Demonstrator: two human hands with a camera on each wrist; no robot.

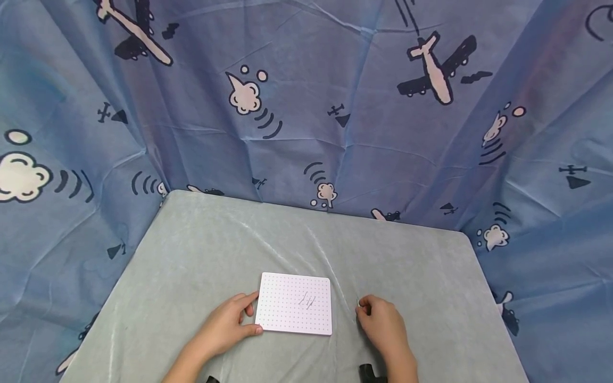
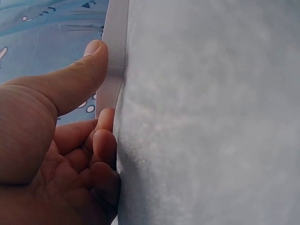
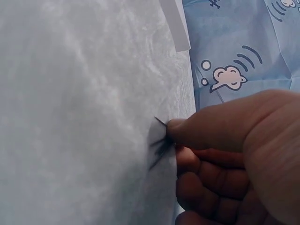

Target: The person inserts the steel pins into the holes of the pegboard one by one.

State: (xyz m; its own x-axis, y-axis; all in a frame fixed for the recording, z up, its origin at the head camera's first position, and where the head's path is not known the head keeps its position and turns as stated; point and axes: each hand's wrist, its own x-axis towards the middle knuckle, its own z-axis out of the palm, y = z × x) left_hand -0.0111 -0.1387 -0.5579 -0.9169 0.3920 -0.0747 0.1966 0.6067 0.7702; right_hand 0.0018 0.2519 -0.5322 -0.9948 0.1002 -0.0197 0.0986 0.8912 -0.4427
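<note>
A white board (image 1: 287, 314) dotted with small holes in rows lies on the grey cloth, with several thin dark needle-like pieces (image 1: 308, 301) on its right half. At its left side is my left hand (image 1: 229, 323), index finger touching the left edge and thumb at the near left corner. The left wrist view shows that thumb (image 2: 89, 70) against the board's side (image 2: 112, 61), other fingers loosely bent. To the right of the board, my right hand (image 1: 383, 322) pinches a thin dark needle-like piece (image 3: 160, 121) between thumb and index finger, low over the cloth; its held end is hidden.
A grey plush cloth (image 1: 206, 239) covers the table. Blue curtains (image 1: 297, 106) printed with planes and clouds hang behind and at both sides. A black strap end (image 1: 366, 372) shows near my right wrist.
</note>
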